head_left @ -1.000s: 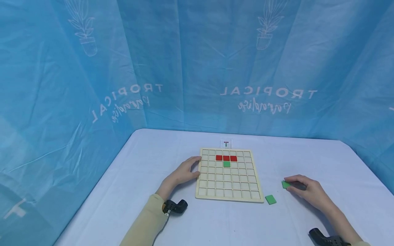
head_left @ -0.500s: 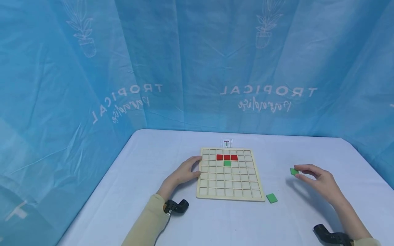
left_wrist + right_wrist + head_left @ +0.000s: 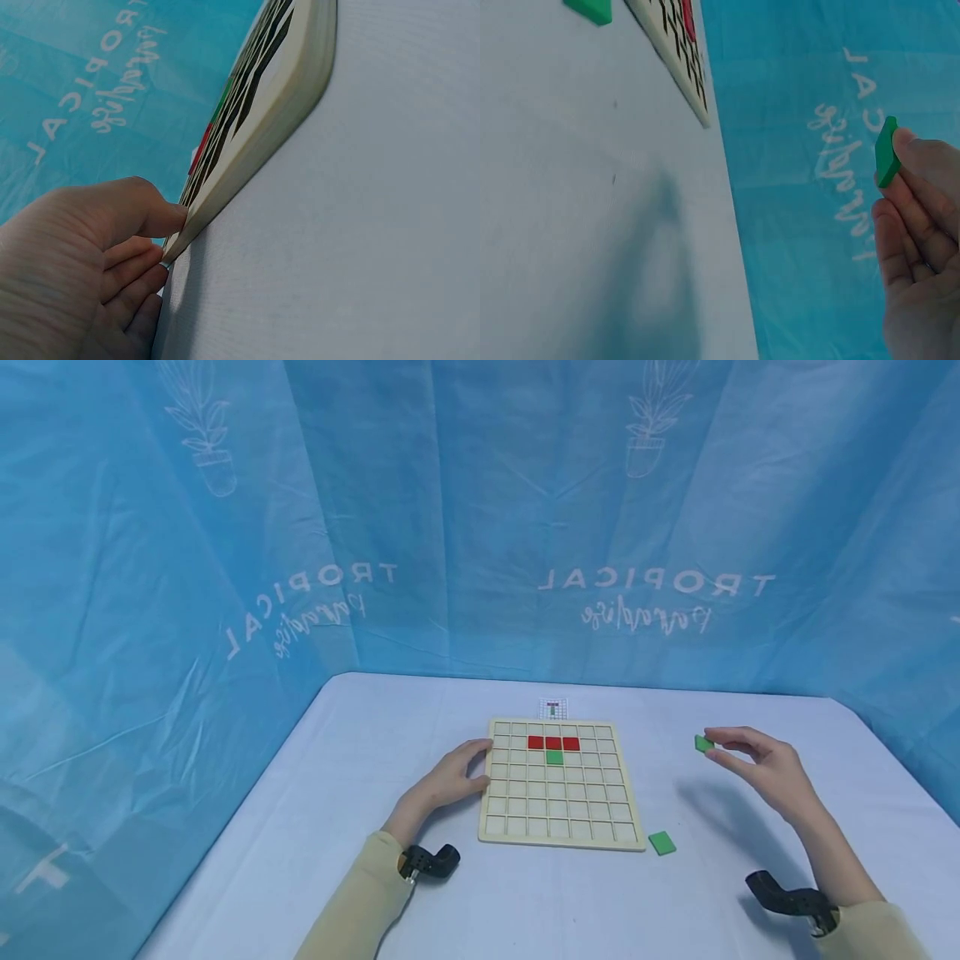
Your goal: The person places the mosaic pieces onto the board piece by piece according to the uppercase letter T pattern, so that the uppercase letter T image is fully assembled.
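Note:
Above the table at the right, my right hand (image 3: 772, 768) pinches a green square tile (image 3: 703, 743) between thumb and fingertips. The right wrist view shows the same tile (image 3: 886, 153) nearly edge-on, its outer part sticking out past the thumb. My left hand (image 3: 450, 774) lies beside the pale wooden grid board (image 3: 517, 837), thumb and fingers spread along its left edge. In the left wrist view the thumb (image 3: 161, 214) touches the board's side. Three red tiles (image 3: 553, 743) form a row in the board's upper part, and one green tile (image 3: 554, 757) sits below the middle one.
A loose green tile (image 3: 662, 843) lies on the white tablecloth (image 3: 570, 902) by the board's lower right corner. Behind the board's far edge is a small printed grid card (image 3: 552, 708) with a T pattern. Blue printed curtains (image 3: 487, 527) stand around the table.
My right hand has lifted the green tile off the tablecloth, first up and rightward, then farther up and slightly left. The left hand and the board have stayed in place.

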Action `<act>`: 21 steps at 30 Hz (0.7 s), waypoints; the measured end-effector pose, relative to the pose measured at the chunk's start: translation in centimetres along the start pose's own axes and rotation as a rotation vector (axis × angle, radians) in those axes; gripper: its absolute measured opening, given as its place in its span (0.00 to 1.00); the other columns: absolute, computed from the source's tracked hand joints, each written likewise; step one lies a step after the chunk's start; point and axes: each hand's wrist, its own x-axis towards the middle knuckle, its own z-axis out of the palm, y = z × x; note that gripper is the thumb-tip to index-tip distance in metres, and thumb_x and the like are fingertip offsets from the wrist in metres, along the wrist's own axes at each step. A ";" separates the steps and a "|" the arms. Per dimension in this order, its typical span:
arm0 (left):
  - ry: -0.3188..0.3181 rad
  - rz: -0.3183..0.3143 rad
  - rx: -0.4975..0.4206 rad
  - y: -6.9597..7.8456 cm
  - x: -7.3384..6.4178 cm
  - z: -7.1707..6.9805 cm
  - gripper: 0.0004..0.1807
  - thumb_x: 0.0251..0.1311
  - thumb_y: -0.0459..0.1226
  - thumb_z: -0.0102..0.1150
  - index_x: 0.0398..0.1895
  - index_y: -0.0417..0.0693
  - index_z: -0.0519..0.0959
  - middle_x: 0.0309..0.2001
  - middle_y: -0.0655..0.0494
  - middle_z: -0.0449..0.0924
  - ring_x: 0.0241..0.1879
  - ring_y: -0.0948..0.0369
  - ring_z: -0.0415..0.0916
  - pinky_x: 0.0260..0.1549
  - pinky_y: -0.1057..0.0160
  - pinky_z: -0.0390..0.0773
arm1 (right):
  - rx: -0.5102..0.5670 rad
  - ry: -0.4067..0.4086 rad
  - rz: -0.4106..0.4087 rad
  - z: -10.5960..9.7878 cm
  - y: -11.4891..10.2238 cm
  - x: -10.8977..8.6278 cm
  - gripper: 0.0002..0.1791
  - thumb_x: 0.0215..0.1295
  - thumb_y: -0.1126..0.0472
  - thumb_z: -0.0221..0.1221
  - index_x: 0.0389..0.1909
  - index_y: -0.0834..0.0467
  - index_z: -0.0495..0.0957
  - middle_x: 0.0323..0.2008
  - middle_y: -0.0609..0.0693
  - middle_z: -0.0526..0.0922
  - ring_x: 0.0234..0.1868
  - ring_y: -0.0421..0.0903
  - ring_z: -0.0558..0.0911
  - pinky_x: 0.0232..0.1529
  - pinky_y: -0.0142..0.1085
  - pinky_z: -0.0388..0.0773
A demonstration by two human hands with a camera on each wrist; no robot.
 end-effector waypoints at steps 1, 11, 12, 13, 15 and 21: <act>-0.001 0.001 -0.002 0.0 0.0 0.0 0.35 0.58 0.37 0.57 0.69 0.40 0.60 0.68 0.47 0.61 0.68 0.52 0.54 0.67 0.55 0.56 | 0.002 -0.004 -0.003 0.3 -0.1 0.3 0.19 0.59 0.59 0.65 0.52 0.59 0.79 0.48 0.52 0.81 0.47 0.27 0.73 0.46 0.13 0.67; -0.004 0.007 0.009 0.1 0.0 -0.2 0.34 0.59 0.37 0.57 0.69 0.41 0.60 0.68 0.47 0.61 0.68 0.52 0.54 0.67 0.56 0.56 | 0.075 -0.088 -0.032 4.0 -2.0 3.1 0.21 0.60 0.56 0.64 0.54 0.59 0.78 0.50 0.56 0.80 0.50 0.33 0.75 0.49 0.20 0.71; -0.004 0.006 0.012 0.1 0.0 -0.2 0.34 0.59 0.37 0.57 0.69 0.41 0.60 0.68 0.47 0.60 0.69 0.53 0.54 0.67 0.56 0.56 | 0.089 -0.094 -0.034 4.5 -2.2 3.4 0.21 0.60 0.56 0.64 0.54 0.59 0.78 0.50 0.55 0.80 0.50 0.35 0.76 0.51 0.23 0.72; -0.004 0.006 0.011 0.1 0.0 -0.2 0.34 0.59 0.37 0.57 0.69 0.41 0.60 0.68 0.47 0.61 0.68 0.53 0.54 0.67 0.56 0.56 | 0.110 -0.099 -0.038 4.9 -2.2 3.7 0.21 0.60 0.56 0.64 0.53 0.59 0.78 0.50 0.55 0.80 0.51 0.37 0.76 0.53 0.28 0.73; -0.005 0.007 0.009 0.0 0.0 -0.2 0.34 0.59 0.37 0.56 0.69 0.41 0.60 0.68 0.47 0.60 0.68 0.53 0.54 0.67 0.56 0.56 | 0.171 -0.111 -0.057 5.9 -1.4 4.3 0.20 0.60 0.57 0.64 0.53 0.59 0.78 0.50 0.55 0.80 0.53 0.41 0.76 0.55 0.35 0.73; -0.008 0.000 0.015 0.0 0.0 -0.2 0.35 0.58 0.37 0.56 0.70 0.42 0.60 0.68 0.48 0.60 0.69 0.53 0.54 0.67 0.56 0.56 | 0.269 -0.142 -0.122 9.0 1.6 5.8 0.18 0.61 0.59 0.63 0.53 0.53 0.79 0.50 0.49 0.80 0.54 0.42 0.76 0.55 0.37 0.73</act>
